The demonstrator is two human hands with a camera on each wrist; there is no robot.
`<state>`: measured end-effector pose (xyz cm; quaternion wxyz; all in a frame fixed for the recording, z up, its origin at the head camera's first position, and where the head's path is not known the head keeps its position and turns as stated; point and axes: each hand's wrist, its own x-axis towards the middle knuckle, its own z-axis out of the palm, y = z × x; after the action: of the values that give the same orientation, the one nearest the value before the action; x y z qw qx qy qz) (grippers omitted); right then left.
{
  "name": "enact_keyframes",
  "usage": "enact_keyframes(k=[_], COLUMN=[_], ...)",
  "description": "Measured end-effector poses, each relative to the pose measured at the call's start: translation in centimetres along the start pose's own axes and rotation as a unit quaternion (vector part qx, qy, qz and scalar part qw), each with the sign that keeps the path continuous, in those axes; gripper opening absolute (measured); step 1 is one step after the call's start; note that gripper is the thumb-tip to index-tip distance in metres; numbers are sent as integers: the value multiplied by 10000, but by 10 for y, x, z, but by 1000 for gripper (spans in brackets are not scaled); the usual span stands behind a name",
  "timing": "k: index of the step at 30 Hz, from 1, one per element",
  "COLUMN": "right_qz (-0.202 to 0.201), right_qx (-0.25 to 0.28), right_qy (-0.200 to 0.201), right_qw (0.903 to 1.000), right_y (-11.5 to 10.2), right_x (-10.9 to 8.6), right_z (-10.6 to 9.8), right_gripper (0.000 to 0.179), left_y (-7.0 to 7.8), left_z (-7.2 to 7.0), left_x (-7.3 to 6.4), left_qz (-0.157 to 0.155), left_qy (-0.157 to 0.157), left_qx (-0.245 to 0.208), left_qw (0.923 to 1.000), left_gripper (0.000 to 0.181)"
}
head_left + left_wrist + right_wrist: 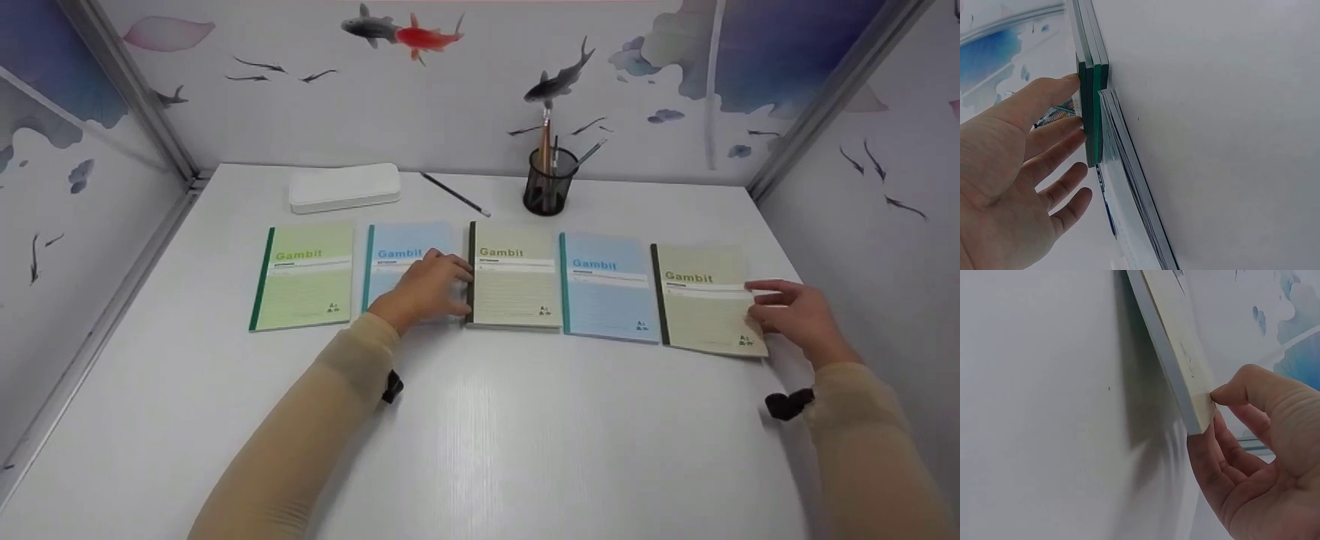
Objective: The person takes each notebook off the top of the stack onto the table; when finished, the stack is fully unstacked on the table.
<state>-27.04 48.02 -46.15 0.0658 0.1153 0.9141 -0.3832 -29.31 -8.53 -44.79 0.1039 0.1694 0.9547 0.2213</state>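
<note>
Several Gambit notebooks lie in a row. My left hand (pixel 429 289) reaches over the left blue notebook (pixel 390 247), its fingertips touching the dark spine of the middle beige notebook (pixel 514 289). In the left wrist view, the thumb and two extended fingers meet that spine, while the other fingers stay apart from it. At the row's right end, my right hand (pixel 802 319) pinches the right edge of another beige notebook (pixel 701 307). The right wrist view has the thumb on its cover (pixel 1185 354) and fingers underneath, with that corner tilted up off the table.
A green notebook (pixel 304 281) lies at the far left, and a second blue notebook (pixel 609 289) sits between the beige ones. Behind them are a white case (pixel 345 187), a pencil (pixel 455 194) and a black mesh cup (pixel 547 187) with brushes. Printed panels enclose the white table (pixel 480 442).
</note>
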Motion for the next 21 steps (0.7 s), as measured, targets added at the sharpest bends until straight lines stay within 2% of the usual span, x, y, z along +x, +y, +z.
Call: enact_keyframes(k=[4, 10, 15, 21], right_qz=[-19, -243, -428, -496], right_qx=[-452, -850, -1255, -1467], right_qy=[-20, -69, -119, -222], right_qw=[9990, 9961, 9911, 9877], right_y=[-2, -2, -8, -11], right_x=[0, 0, 1, 0], right_z=[2, 3, 4, 2], right_gripper=[56, 52, 48, 45], left_y=[1, 1, 1, 2], left_z=[0, 0, 0, -1], left_x=[0, 0, 0, 0], left_qz=[-32, 86, -35, -41], left_qy=[-5, -19, -4, -37], left_qx=[-16, 117, 58, 68], left_qw=[10000, 9999, 10000, 10000], left_gripper=[56, 55, 56, 56])
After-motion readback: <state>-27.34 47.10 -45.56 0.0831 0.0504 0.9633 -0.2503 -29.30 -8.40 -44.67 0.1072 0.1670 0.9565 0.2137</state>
